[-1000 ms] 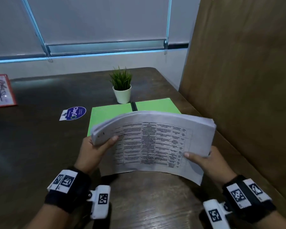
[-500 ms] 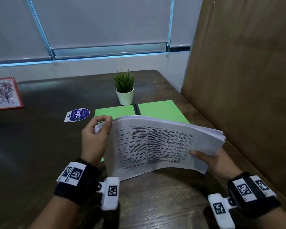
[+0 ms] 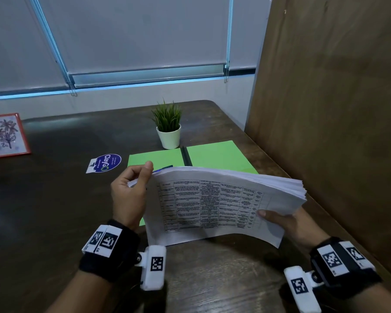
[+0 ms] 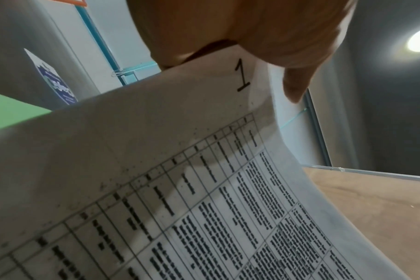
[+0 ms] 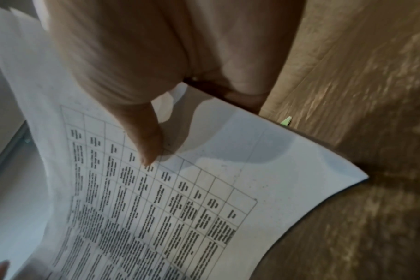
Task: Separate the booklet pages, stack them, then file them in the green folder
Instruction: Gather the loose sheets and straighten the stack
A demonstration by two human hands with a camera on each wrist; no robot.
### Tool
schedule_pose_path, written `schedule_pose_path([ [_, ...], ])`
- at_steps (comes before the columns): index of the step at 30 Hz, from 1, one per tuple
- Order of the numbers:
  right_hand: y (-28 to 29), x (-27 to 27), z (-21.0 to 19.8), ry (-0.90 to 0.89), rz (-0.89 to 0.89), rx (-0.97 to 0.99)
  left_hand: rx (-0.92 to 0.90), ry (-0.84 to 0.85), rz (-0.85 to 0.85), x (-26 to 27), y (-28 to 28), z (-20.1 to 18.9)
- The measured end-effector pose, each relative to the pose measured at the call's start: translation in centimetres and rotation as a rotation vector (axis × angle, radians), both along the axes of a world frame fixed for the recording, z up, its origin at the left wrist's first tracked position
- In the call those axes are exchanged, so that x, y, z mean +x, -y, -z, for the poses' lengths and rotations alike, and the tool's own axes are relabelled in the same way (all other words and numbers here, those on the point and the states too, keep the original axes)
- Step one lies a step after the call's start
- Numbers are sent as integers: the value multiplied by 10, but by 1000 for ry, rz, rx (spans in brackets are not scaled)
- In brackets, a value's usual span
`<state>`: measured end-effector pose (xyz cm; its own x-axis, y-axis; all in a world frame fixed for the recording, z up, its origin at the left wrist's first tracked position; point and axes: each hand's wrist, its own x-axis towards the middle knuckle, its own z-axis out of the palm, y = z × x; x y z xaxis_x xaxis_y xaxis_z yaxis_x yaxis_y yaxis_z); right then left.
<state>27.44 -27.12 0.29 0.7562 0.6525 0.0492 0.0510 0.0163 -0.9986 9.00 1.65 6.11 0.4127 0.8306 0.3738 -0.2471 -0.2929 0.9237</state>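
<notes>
I hold the thick booklet of white printed paper pages [image 3: 224,199] above the near right of the dark wooden table [image 3: 54,199], in front of the open green card folder [image 3: 212,154]. My left hand [image 3: 128,195] pinches its top left corner; my right hand [image 3: 289,224] clamps the right edge, thumb on top. The sheets look light, floppy and slippery, so I judge corners the best hold.

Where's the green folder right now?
Head view: the green folder lies open on the table, behind the held booklet and just before the potted plant.
</notes>
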Motion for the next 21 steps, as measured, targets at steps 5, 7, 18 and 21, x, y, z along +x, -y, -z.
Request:
schedule_pose_path([
  [5, 1, -2, -1, -10, -5, -6, 20, -53, 11, 0, 1, 1],
  [7, 1, -2, -2, -6, 4, -9, -31, -54, 3, 2, 0, 0],
  [18, 3, -1, 1, -23, 26, 4, -76, -180, 390, -17, -5, 21],
  [21, -3, -4, -9, -8, 9, -20, -6, -201, 293, -13, -10, 26],
])
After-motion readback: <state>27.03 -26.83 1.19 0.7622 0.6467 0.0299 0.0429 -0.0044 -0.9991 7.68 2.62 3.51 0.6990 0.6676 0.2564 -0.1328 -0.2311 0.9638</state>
